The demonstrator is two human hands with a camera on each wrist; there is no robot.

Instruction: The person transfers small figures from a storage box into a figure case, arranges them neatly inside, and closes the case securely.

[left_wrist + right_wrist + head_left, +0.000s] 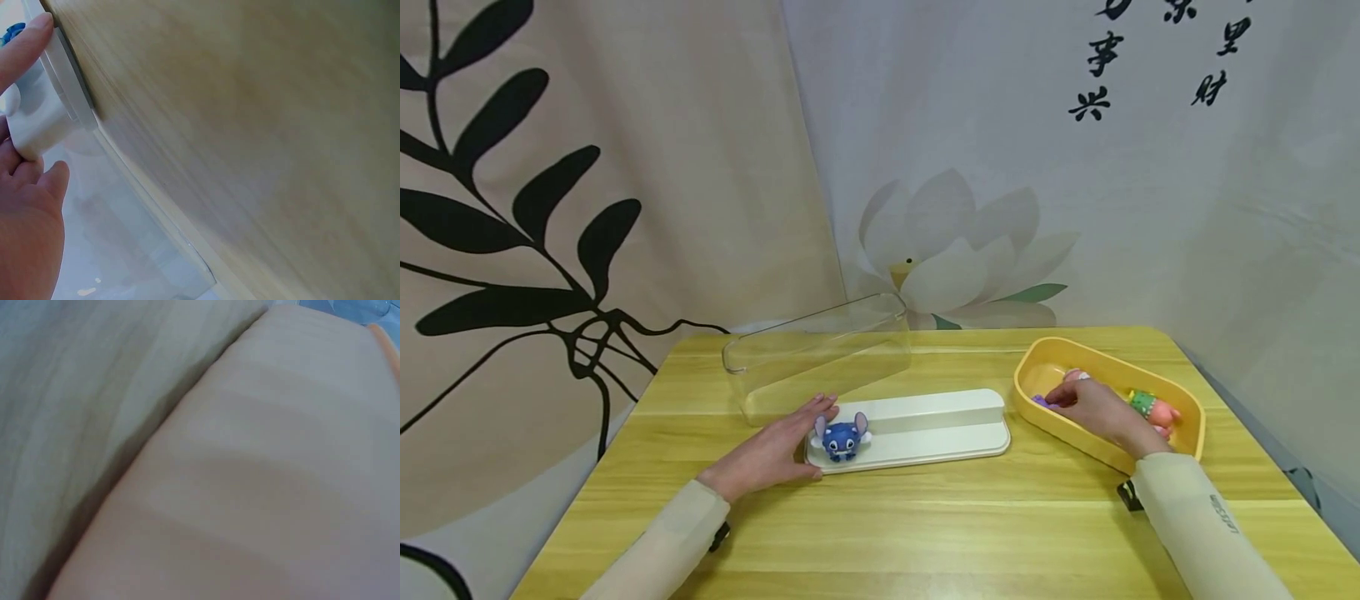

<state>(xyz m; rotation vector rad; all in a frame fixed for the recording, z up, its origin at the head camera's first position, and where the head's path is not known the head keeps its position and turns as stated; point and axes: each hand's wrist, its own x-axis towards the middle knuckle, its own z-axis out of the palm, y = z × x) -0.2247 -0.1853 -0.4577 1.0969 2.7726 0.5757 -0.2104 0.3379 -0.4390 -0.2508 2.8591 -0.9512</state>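
In the head view, my left hand [775, 454] holds the left end of a long white stepped base [925, 446], thumb at the front edge and fingers at the back. The left wrist view shows the thumb [28, 50] and fingers on opposite sides of that end. A blue big-eared figurine [842, 440] stands on the base beside the hand. My right hand [1101, 412] reaches into a yellow tray [1097, 454], fingertips pinching a small purple thing [1042, 402], mostly hidden. Pink figurines, one in green [1152, 407], lie in the tray. Skin or sleeve fills most of the right wrist view.
A clear plastic cover [827, 358] stands behind the base, towards the table's back left. The wooden table [925, 533] ends at a fabric backdrop [970, 125] with printed leaves, a flower and characters.
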